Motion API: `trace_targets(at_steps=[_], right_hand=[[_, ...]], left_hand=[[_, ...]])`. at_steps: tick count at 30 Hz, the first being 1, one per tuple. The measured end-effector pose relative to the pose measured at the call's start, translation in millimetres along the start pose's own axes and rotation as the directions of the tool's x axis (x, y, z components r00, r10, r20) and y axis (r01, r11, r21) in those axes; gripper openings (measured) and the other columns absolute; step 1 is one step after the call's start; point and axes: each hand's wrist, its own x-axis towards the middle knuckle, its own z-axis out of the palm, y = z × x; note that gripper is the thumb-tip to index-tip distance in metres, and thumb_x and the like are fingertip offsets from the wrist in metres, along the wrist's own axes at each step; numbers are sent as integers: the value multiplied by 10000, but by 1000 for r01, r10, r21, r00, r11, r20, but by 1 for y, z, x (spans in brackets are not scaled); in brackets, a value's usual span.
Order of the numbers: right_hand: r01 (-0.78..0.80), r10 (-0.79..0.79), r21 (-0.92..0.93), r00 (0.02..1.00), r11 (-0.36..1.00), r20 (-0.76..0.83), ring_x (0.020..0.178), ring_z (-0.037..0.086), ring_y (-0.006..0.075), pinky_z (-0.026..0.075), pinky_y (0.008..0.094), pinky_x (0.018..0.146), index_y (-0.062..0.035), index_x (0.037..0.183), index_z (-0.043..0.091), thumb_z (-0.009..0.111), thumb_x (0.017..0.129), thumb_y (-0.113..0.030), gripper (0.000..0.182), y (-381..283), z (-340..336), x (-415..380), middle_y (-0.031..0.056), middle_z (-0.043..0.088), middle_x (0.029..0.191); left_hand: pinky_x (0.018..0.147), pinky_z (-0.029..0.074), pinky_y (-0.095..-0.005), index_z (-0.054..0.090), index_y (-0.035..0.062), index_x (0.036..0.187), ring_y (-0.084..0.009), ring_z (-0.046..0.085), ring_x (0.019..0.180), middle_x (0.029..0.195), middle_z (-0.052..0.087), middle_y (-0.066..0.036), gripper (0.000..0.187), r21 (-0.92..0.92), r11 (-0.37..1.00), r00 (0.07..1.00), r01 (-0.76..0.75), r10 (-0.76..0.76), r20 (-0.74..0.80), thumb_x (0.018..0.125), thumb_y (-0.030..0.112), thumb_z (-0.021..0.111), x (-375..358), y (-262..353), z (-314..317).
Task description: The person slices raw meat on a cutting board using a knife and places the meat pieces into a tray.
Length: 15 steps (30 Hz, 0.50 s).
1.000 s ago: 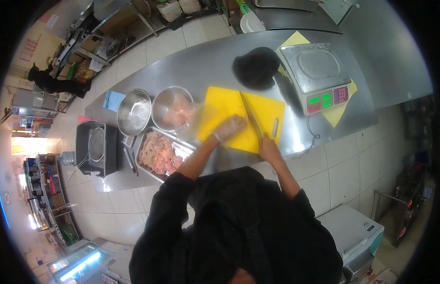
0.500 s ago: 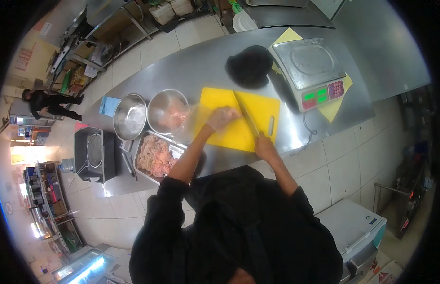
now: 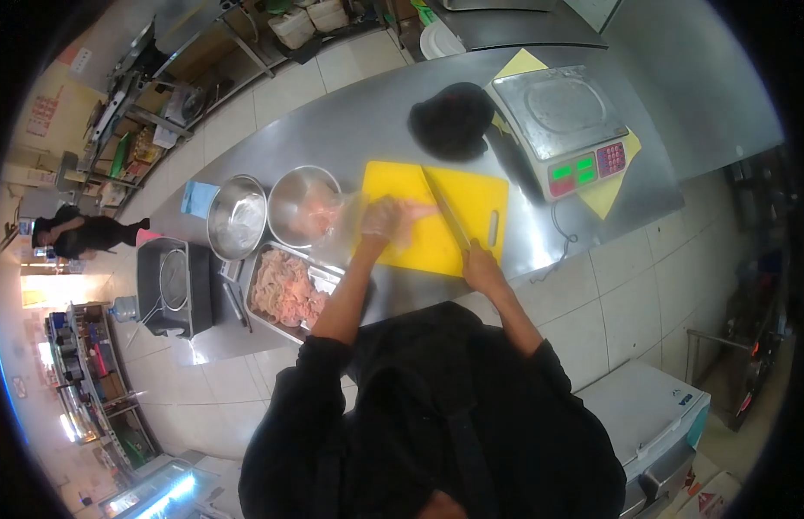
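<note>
A yellow cutting board (image 3: 471,190) lies on the steel table in front of me. On it is a pale pink piece of raw meat (image 3: 412,213), stretching rightward to the knife blade. My left hand (image 3: 381,216), in a clear plastic glove, is closed at the meat's left end; its fingers are slightly blurred. My right hand (image 3: 482,267) is wrapped round the handle of a long knife (image 3: 447,208), whose blade slants across the board just right of the meat. Left of the board, a steel bowl (image 3: 283,186) holds more raw meat and a clear plastic bag.
A steel tray (image 3: 285,332) of cut meat and a second steel bowl (image 3: 219,216) stand at left, near a grey bin (image 3: 199,294). Behind the board are a black cloth-like bundle (image 3: 451,121) and a digital scale (image 3: 562,121). A person (image 3: 91,235) stands far left.
My left hand has drawn back to the left, and more of the meat now shows between it and the blade. The knife has hardly moved. The person at far left has shifted.
</note>
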Motion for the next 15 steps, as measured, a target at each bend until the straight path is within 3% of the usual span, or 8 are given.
trace_targets(at_steps=[1,4,7,9,10,11,14,15], right_hand=[[-10,10,7,1000,1000,6,978,626,518,484,581,869,30,1137,489,489,1005,-233,294,-1,-1,-2,359,632,999],[-8,8,14,1000,1000,-10,994,622,517,481,580,882,30,1142,491,493,1004,-233,297,3,4,2,358,633,1013],[-33,33,18,999,999,9,1006,618,518,475,583,891,28,1146,493,490,1005,-236,300,-2,1,2,359,630,1025],[-16,16,5,1000,1000,10,1006,618,518,475,583,891,30,1146,492,488,1006,-238,303,-7,-4,-1,360,630,1027],[-8,8,-4,1000,1000,6,1005,617,519,475,584,891,32,1146,491,486,1007,-240,306,-8,-5,-2,361,629,1028],[-5,5,-6,1000,1000,7,1005,617,519,475,584,891,32,1146,491,486,1007,-240,306,-6,-3,-1,361,629,1028],[-22,22,-8,1000,1000,2,999,618,522,476,582,891,38,1142,490,487,1007,-238,307,-3,0,2,364,630,1021],[-7,7,-6,1000,1000,-3,996,620,522,477,584,889,40,1142,489,488,1006,-236,307,-3,0,1,363,632,1017]], left_hand=[[809,534,-336,622,188,1298,-241,674,933,1151,703,-22,508,-33,999,998,-28,26,-61,800,159,716,-2,-5,12],[800,527,-324,621,144,1241,-223,664,912,1093,694,-36,380,-94,993,982,68,-83,-167,865,189,654,-2,9,-3],[786,516,-307,619,78,1156,-195,649,882,1006,679,-57,255,-447,836,800,317,-489,-347,963,234,560,-3,6,26],[777,509,-296,618,33,1099,-177,639,861,948,670,-71,270,-858,446,648,255,-737,-190,1028,264,498,7,21,24],[775,511,-291,613,34,1086,-177,633,841,914,657,-54,291,-995,41,569,90,-822,17,1042,287,477,17,41,2],[775,511,-291,613,34,1086,-177,633,841,914,657,-54,291,-995,42,566,88,-824,15,1042,287,477,22,46,3],[779,507,-272,599,26,1071,-166,631,846,896,654,-85,282,-939,205,548,277,-836,-20,1035,286,496,34,48,9],[834,507,-309,591,30,1103,-205,633,900,943,642,-109,267,-831,354,572,429,-819,-54,993,269,549,39,42,17]])
